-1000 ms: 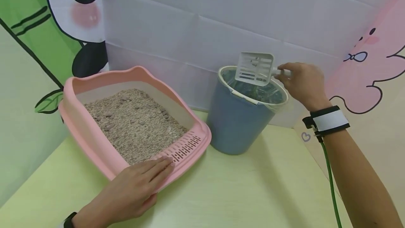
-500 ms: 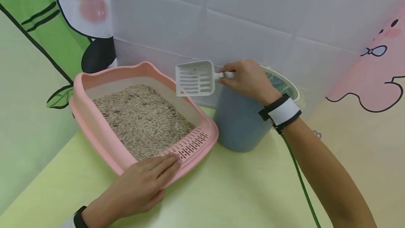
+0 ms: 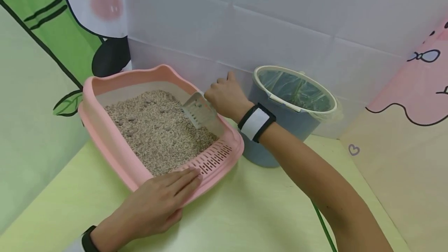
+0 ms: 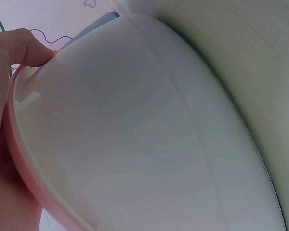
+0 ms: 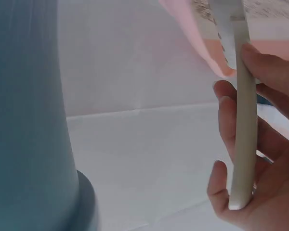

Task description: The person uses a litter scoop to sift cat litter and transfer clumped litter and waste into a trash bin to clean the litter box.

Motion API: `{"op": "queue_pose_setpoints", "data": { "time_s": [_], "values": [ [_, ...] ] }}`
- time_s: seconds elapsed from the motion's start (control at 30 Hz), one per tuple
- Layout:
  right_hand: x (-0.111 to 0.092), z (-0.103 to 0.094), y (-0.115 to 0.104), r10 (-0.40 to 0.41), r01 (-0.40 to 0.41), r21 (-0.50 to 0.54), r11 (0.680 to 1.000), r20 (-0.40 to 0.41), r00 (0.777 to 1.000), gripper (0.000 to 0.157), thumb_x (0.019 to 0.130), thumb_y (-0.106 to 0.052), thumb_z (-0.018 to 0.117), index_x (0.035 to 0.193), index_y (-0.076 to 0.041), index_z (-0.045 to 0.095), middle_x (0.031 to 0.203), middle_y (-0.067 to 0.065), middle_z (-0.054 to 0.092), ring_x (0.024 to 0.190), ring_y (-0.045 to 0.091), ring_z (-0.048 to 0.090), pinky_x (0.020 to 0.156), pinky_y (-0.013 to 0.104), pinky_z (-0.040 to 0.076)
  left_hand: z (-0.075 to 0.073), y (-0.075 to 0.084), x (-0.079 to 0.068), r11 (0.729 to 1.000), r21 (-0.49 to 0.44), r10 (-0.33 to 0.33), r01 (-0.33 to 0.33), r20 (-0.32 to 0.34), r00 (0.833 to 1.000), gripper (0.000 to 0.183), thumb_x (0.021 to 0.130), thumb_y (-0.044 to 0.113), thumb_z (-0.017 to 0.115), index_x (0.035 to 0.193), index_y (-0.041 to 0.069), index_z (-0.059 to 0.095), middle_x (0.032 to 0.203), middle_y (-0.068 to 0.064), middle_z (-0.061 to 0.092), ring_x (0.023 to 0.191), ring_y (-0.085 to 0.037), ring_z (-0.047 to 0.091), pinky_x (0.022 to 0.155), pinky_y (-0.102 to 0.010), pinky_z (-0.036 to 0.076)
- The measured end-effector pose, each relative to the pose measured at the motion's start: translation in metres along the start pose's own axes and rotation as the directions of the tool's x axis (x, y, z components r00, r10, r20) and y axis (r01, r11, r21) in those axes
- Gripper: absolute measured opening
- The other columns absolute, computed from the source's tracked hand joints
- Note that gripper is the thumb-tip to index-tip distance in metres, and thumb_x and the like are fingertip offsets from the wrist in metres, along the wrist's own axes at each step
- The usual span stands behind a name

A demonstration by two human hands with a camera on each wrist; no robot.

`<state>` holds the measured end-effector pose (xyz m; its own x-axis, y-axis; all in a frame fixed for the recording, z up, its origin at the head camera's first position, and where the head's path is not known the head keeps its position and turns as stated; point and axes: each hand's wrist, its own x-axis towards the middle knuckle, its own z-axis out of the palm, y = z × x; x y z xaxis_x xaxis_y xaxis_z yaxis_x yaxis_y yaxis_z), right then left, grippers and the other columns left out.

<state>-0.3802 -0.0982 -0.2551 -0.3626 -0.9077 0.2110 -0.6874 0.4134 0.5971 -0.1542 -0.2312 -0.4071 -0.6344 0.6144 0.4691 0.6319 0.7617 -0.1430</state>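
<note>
A pink and white litter box (image 3: 115, 170) filled with grainy litter (image 3: 157, 127) stands tilted across the view, with darker clumps on the litter. My left hand (image 3: 150, 201) lies along its slotted front rim, fingers on top; the left wrist view shows the thumb (image 4: 33, 50) hooked under the rim against the outer wall. My right hand (image 3: 227, 96) is over the box's right side and grips the handle of a slotted litter scoop (image 3: 198, 110). The scoop's blade slants down close above the litter; whether it touches cannot be told. In the right wrist view, fingers wrap the pale handle (image 5: 245, 115).
Right behind my right forearm stands a blue bucket (image 3: 266, 154) with a cream rim and a clear bag liner. Both stand on a pale yellow-green table (image 3: 224, 224). A white cloth wall (image 3: 280, 22) rises behind them. A green cable (image 3: 323, 226) trails from the right arm.
My right hand has carried the scoop left from over the bucket to the litter box and tipped its blade downward. The left hand has kept its place on the rim.
</note>
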Motion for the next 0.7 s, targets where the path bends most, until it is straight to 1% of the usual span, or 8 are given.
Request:
{"op": "queue_pose_setpoints", "data": {
  "time_s": [0.07, 0.17, 0.3, 0.43, 0.5, 0.53, 0.63, 0.7],
  "values": [
    [0.010, 0.005, -0.006, -0.032, 0.037, -0.098, 0.994, 0.052, 0.998, 0.024, 0.095, -0.017, 0.056, 0.073, -0.022, 0.064, 0.072, -0.001, 0.063, 0.069, 0.019, 0.049, 0.085, 0.045, 0.035, 0.000, 0.000, 0.000, 1.000, 0.008, 0.002, -0.002, 0.004, 1.000, 0.079, 0.071, 0.025, 0.068, 0.142, 0.003, 0.038, 0.140, -0.017, 0.045, 0.122, -0.032, 0.044, 0.091, -0.049, 0.049],
    [0.026, 0.012, -0.019, -0.081, 0.104, -0.200, 0.974, 0.116, 0.990, 0.014, 0.093, -0.024, 0.059, 0.089, -0.031, 0.070, 0.083, -0.005, 0.068, 0.075, 0.018, 0.054, 0.095, 0.053, 0.034, -0.001, 0.000, 0.000, 1.000, 0.017, 0.012, -0.012, 0.007, 1.000, 0.080, 0.071, 0.025, 0.069, 0.142, 0.003, 0.037, 0.140, -0.017, 0.046, 0.121, -0.032, 0.044, 0.089, -0.049, 0.050],
    [0.043, 0.023, -0.045, -0.124, 0.176, -0.354, 0.919, 0.167, 0.978, 0.020, 0.095, -0.018, 0.056, 0.083, -0.028, 0.068, 0.073, -0.007, 0.064, 0.067, 0.015, 0.046, 0.077, 0.041, 0.033, 0.000, 0.002, 0.001, 1.000, 0.008, 0.003, -0.004, 0.029, 1.000, 0.079, 0.073, 0.025, 0.069, 0.142, 0.005, 0.037, 0.140, -0.015, 0.046, 0.122, -0.029, 0.044, 0.090, -0.047, 0.051],
    [0.057, 0.028, -0.066, -0.091, 0.192, -0.509, 0.839, 0.217, 0.972, 0.030, 0.097, -0.013, 0.046, 0.071, -0.023, 0.058, 0.063, -0.005, 0.055, 0.063, 0.016, 0.043, 0.069, 0.042, 0.027, 0.001, 0.003, 0.004, 1.000, -0.009, 0.007, -0.007, -0.004, 1.000, 0.079, 0.071, 0.024, 0.069, 0.141, 0.004, 0.039, 0.138, -0.015, 0.048, 0.122, -0.028, 0.044, 0.090, -0.047, 0.051],
    [0.066, 0.029, -0.071, -0.043, 0.173, -0.520, 0.836, 0.252, 0.967, 0.028, 0.098, -0.017, 0.045, 0.075, -0.023, 0.060, 0.065, -0.005, 0.056, 0.065, 0.017, 0.046, 0.069, 0.043, 0.027, 0.001, 0.002, 0.004, 1.000, -0.015, 0.015, -0.015, -0.027, 1.000, 0.080, 0.069, 0.023, 0.070, 0.140, 0.004, 0.040, 0.137, -0.015, 0.049, 0.121, -0.029, 0.045, 0.089, -0.047, 0.051],
    [0.070, 0.030, -0.073, -0.020, 0.162, -0.506, 0.847, 0.274, 0.961, 0.027, 0.098, -0.020, 0.045, 0.077, -0.024, 0.061, 0.066, -0.005, 0.056, 0.066, 0.017, 0.047, 0.072, 0.043, 0.030, 0.001, 0.002, 0.004, 1.000, -0.016, 0.020, -0.021, -0.041, 0.999, 0.080, 0.068, 0.022, 0.071, 0.140, 0.003, 0.041, 0.136, -0.015, 0.050, 0.121, -0.029, 0.045, 0.089, -0.047, 0.051],
    [0.082, 0.033, -0.069, 0.006, 0.144, -0.418, 0.897, 0.337, 0.941, 0.019, 0.098, -0.024, 0.048, 0.087, -0.027, 0.063, 0.073, -0.008, 0.059, 0.070, 0.015, 0.051, 0.084, 0.047, 0.034, -0.001, 0.001, 0.002, 1.000, -0.015, 0.025, -0.025, -0.034, 0.999, 0.081, 0.068, 0.022, 0.072, 0.140, 0.003, 0.040, 0.137, -0.016, 0.049, 0.122, -0.029, 0.044, 0.089, -0.048, 0.051],
    [0.086, 0.036, -0.061, 0.002, 0.124, -0.327, 0.937, 0.360, 0.933, 0.016, 0.097, -0.022, 0.050, 0.090, -0.028, 0.062, 0.075, -0.010, 0.061, 0.072, 0.015, 0.052, 0.096, 0.050, 0.031, -0.002, 0.001, 0.001, 0.999, -0.014, 0.030, -0.031, -0.042, 0.999, 0.082, 0.067, 0.022, 0.072, 0.140, 0.002, 0.040, 0.137, -0.016, 0.048, 0.122, -0.030, 0.044, 0.089, -0.048, 0.051]
  ]
}}
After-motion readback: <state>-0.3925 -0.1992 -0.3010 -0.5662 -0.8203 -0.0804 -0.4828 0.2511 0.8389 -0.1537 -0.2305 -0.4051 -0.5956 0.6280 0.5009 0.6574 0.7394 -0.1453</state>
